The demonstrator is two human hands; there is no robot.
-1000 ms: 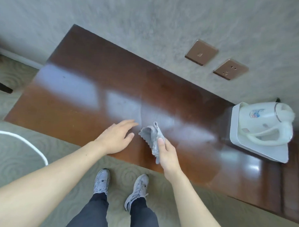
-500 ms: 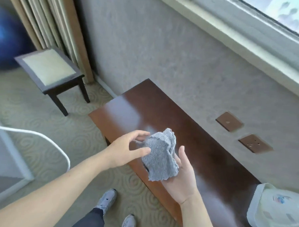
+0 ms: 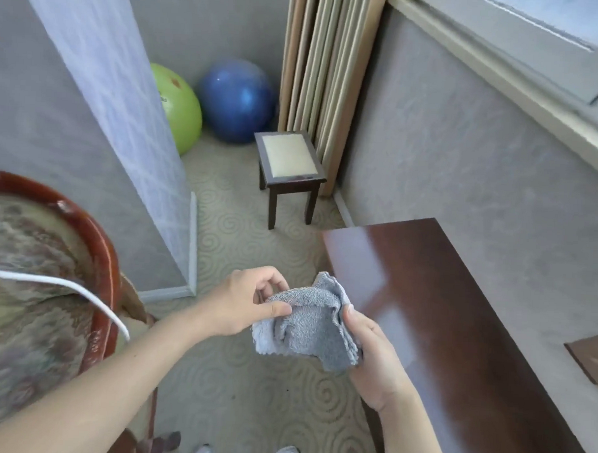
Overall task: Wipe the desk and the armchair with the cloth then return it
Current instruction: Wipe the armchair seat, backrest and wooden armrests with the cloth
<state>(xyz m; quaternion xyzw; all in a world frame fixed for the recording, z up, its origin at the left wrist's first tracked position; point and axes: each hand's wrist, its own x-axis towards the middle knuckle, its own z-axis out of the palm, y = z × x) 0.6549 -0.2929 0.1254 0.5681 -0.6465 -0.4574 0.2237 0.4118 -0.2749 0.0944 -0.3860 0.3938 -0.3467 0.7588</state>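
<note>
Head view: we hold cloth [image 3: 307,324] in both hands, up in air, just left of table [image 3: 458,319], above carpet. Left hand [image 3: 244,304] pinches cloth edge, thumb on top, fingers curled behind. Right hand [image 3: 374,353] grips other side from below, fingers wrapped in folds. Table top shiny, nothing on near end. Armchair [image 3: 41,283] close on our left, cloth not touching it. We guess table part done, armchair wipe and putting cloth back left. Green ball [image 3: 179,108] has small dark writing, too blurry to read.
</note>
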